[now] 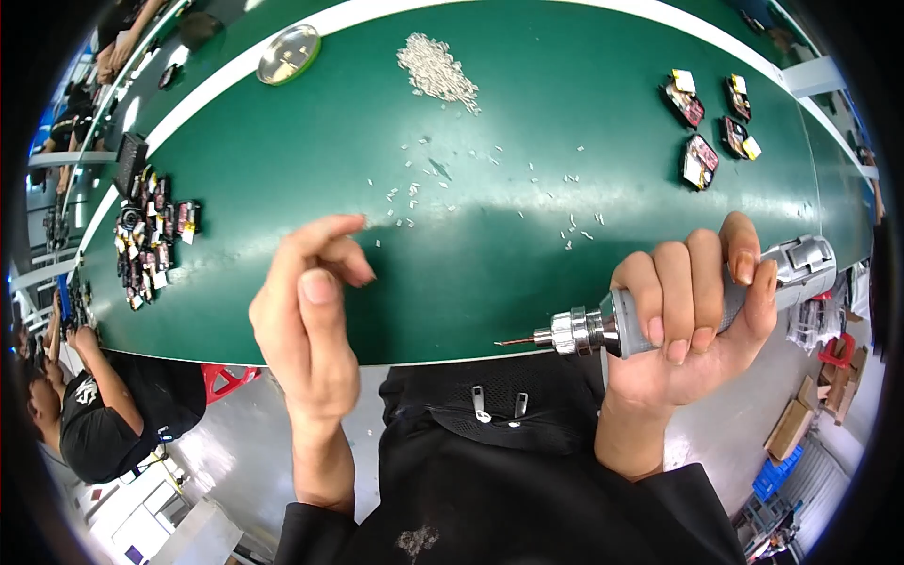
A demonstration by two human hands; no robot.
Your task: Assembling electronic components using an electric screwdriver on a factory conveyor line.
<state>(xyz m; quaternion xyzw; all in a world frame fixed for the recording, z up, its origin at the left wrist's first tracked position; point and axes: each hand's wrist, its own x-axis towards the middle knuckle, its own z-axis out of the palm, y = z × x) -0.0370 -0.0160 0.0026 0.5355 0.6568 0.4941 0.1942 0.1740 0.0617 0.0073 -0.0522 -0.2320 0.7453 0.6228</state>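
Observation:
My right hand (pixel 692 311) is wrapped round a grey electric screwdriver (pixel 579 331) with a silver chuck. The screwdriver lies nearly level above the table's near edge, its thin copper-coloured bit (pixel 516 342) pointing left. Whether anything sits on the bit's tip is too small to tell. To the left, my left hand (pixel 311 320) hovers over the near edge, fingers bent and apart from the thumb, with nothing visible between them. Small pale slips (pixel 412 193) are scattered on the green table (pixel 527 56) beyond both hands.
Farther back lies a heap of similar pale pieces (pixel 436 72), with a round dish (pixel 289 55) to its left. Several black-cased electronic units (pixel 699 162) rest at the right; more are piled (pixel 146 235) at the left. Another person (pixel 113 405) sits at the lower left.

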